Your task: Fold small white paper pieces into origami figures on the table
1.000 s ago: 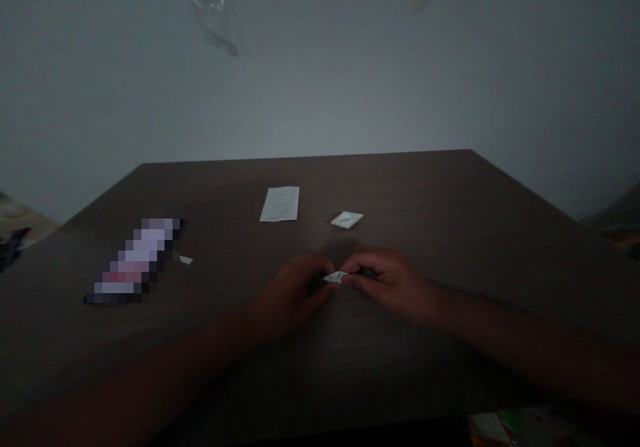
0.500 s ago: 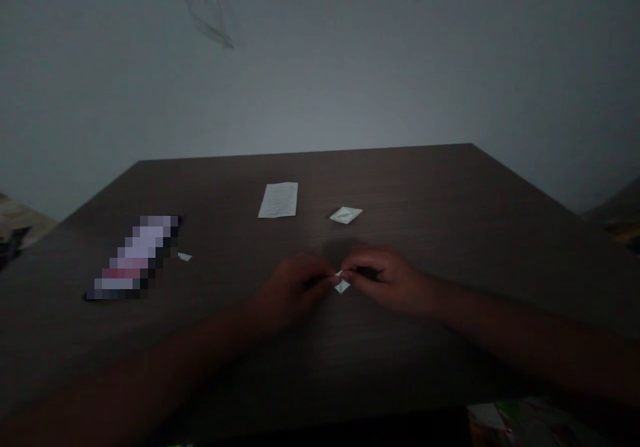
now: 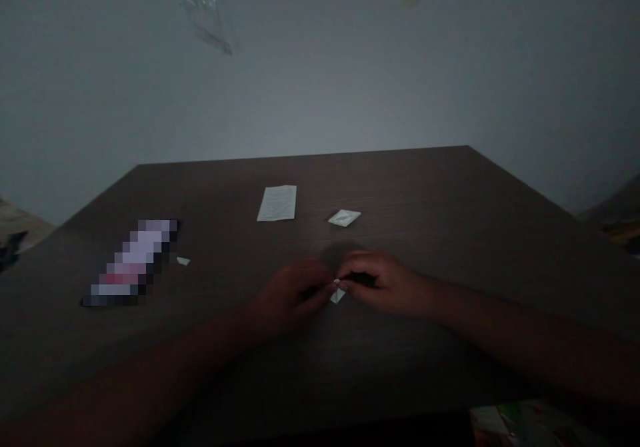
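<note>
Both hands meet over the middle of a dark wooden table (image 3: 450, 207) in dim light. My left hand (image 3: 295, 294) and my right hand (image 3: 383, 280) each pinch a small white folded paper piece (image 3: 338, 294) between the fingertips. The piece hangs just above the tabletop, its lower corner pointing down. Both hands have fingers curled together around it.
A white printed slip (image 3: 277, 203) lies further back, with a small white packet (image 3: 344, 218) to its right. A blurred-out flat object (image 3: 131, 262) lies at the left, a tiny white scrap (image 3: 183, 261) beside it. Clear plastic (image 3: 203, 7) hangs on the wall.
The paper piece has turned from lying sideways between the fingers to hanging down with a corner lowest. Both hands have shifted slightly toward me.
</note>
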`<state>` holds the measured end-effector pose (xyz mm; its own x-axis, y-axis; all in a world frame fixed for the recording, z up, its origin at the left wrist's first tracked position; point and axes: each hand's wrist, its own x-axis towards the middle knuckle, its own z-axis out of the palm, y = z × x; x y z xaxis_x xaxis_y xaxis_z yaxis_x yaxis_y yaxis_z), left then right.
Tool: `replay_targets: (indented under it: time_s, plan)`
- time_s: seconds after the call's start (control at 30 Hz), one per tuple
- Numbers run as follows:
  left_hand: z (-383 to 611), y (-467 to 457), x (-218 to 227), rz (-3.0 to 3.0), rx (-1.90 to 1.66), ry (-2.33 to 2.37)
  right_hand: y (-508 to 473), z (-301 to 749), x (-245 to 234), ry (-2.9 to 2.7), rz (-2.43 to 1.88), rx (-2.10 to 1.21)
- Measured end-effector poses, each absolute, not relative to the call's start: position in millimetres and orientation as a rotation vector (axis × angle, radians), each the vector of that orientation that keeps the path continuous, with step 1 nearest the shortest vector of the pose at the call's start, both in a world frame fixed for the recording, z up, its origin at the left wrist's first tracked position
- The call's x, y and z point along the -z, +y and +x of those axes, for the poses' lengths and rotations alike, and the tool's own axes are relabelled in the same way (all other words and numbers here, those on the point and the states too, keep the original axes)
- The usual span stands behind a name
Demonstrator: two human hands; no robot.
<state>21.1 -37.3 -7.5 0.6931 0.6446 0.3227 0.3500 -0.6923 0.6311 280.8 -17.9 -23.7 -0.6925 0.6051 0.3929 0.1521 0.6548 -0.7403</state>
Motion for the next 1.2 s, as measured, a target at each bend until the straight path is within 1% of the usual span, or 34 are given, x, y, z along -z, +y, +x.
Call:
replay_targets:
  time_s: [0.2,0.3,0.5,0.63,0.8,1.0,1.2]
  plan:
    - [18.4,-41.0,5.3,2.385,-0.607,0.752,-18.4,281.4,17.7,-2.378,-0.388,-0.825]
    - [17.6,-42.8,5.4,2.385,-0.575,0.703,-19.1,280.8,14.6,-2.428,-0.298,-0.874]
    - [24.1,-44.3,-3.9,2.389,-0.580,0.572,-22.0,280.0,14.6,-2.432,-0.249,-0.952]
    - [25.8,-44.1,-6.0,2.362,-0.625,0.580,-21.6,279.6,16.8,-2.417,-0.280,-0.950]
    - [22.9,-39.6,4.6,2.450,-0.729,0.604,-16.5,279.6,19.0,-2.367,-0.314,-0.906]
    - [21.5,-39.2,4.0,2.401,-0.836,0.733,-14.2,282.5,18.3,-2.320,-0.386,-0.781]
    - [16.7,-39.8,-0.9,2.328,-0.938,0.968,-13.6,283.5,19.7,-2.155,-0.530,-0.723]
